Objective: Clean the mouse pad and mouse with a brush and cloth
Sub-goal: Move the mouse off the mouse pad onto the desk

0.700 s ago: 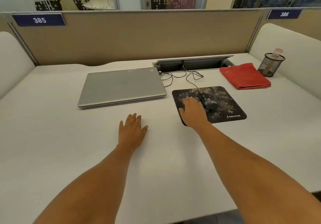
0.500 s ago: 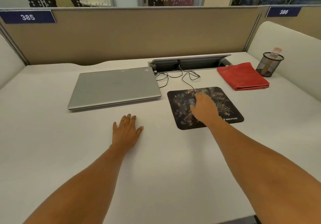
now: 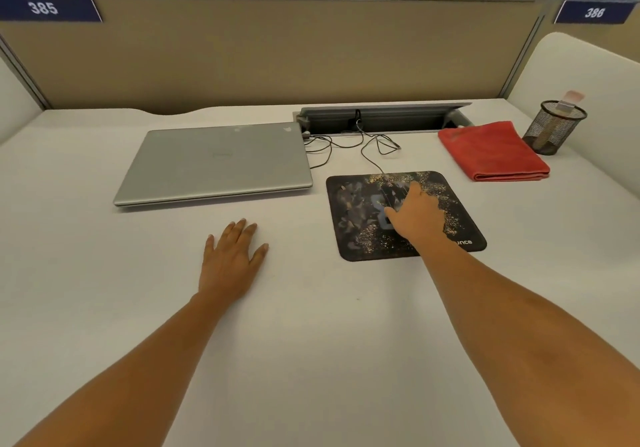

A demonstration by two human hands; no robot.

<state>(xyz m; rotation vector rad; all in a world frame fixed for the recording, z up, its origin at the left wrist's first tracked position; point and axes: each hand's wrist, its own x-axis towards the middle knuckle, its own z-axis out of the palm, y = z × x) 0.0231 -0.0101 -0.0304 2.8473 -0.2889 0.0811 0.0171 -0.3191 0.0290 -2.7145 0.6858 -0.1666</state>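
A black mouse pad (image 3: 356,218) with gold speckles lies right of centre on the white desk. A dark wired mouse (image 3: 392,194) sits on the pad, and my right hand (image 3: 417,216) lies over it with thumb and fingers closed around its sides; most of the mouse is hidden. My left hand (image 3: 232,256) rests flat on the desk, fingers apart, holding nothing. A folded red cloth (image 3: 491,150) lies behind and to the right of the pad. I cannot make out a brush for certain.
A shut silver laptop (image 3: 214,166) lies left of the pad. The mouse cable (image 3: 369,155) runs back into an open cable tray (image 3: 381,117). A black mesh cup (image 3: 552,127) holding a pale pink-topped item stands at the far right, by the side panel.
My right hand has slid from the pad's left side to the mouse near its middle and closed over it. My left hand has stayed flat on the desk.
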